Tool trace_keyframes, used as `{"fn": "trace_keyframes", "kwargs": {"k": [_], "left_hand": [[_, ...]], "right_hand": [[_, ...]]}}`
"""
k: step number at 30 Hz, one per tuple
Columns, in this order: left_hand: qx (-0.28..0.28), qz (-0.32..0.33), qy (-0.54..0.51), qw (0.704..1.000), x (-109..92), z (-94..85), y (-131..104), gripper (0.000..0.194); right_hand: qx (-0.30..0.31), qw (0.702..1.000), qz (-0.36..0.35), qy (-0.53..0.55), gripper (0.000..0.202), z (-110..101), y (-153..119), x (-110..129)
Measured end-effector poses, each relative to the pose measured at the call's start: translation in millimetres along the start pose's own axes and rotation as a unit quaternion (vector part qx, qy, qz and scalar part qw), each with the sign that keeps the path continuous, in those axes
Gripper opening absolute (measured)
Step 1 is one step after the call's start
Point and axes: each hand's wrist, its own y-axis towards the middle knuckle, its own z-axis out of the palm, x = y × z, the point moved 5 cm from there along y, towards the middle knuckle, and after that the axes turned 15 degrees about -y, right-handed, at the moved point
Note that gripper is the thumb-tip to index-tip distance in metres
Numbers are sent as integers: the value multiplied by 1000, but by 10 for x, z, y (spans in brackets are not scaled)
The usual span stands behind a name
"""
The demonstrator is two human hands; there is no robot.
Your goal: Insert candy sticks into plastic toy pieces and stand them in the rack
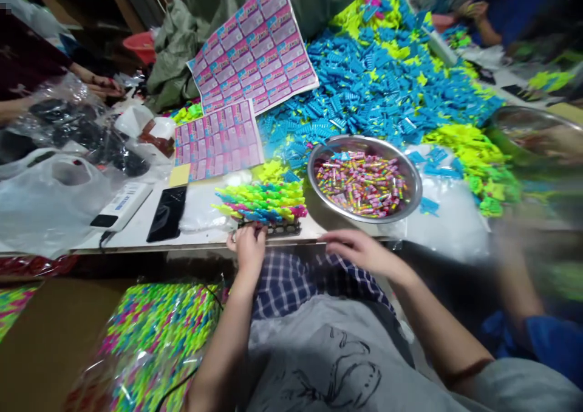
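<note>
Colourful plastic pieces (264, 200) in yellow, green, blue and pink stand in rows on a dark rack (285, 228) at the table's front edge. My left hand (248, 245) is at the rack's left front corner, its fingers bent against it; the fingertips are partly hidden. To the right of the rack, my right hand (353, 247) hangs at the table edge with fingers stretched out and nothing visible in them. Behind it sits a metal bowl (416, 184) of small pink and yellow wrapped tubes.
Blue pieces (337, 84) and yellow-green pieces (469, 151) are heaped behind. Printed label sheets (259, 47), a black phone (167, 214), a white device (122, 205) and plastic bags (50, 199) lie left. A bagged batch (159, 321) is below. Other people's arms show at both sides.
</note>
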Motion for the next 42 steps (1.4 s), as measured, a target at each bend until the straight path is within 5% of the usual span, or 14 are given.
{"fn": "trace_keyframes", "kwargs": {"k": [4, 7, 10, 18, 22, 27, 31, 35, 39, 42], "left_hand": [[-34, -65, -10, 997, 4, -47, -55, 26], [-68, -98, -44, 992, 37, -63, -88, 25], [-79, -83, -33, 993, 38, -64, -106, 22], [-76, -36, 25, 996, 74, -6, -130, 20], [-75, -63, -6, 995, 132, -13, -127, 21], [-224, 2, -111, 968, 33, -325, -454, 29], [-169, 52, -117, 977, 77, -284, -924, 12], [-95, 44, -101, 989, 283, -78, -1318, 15], [-89, 18, -105, 990, 353, -52, -1413, 18], [-121, 18, -107, 987, 295, -165, -1375, 17]], "right_hand": [[-139, 979, 95, -118, 33, -827, 258, -405], [-91, 914, 209, -335, 33, -1092, 550, -816], [-22, 866, 266, -422, 31, -1130, 747, -1107], [-9, 834, 290, -469, 38, -918, 904, -1273], [-22, 859, 257, -442, 22, -872, 936, -1247], [-73, 913, 162, -367, 29, -916, 1016, -1024], [-96, 938, 85, -323, 45, -938, 1405, -641], [-69, 941, 9, -332, 32, -712, 2113, -213], [-12, 932, -8, -363, 40, -298, 2659, -3], [5, 925, 11, -379, 38, -171, 2803, 41]]}}
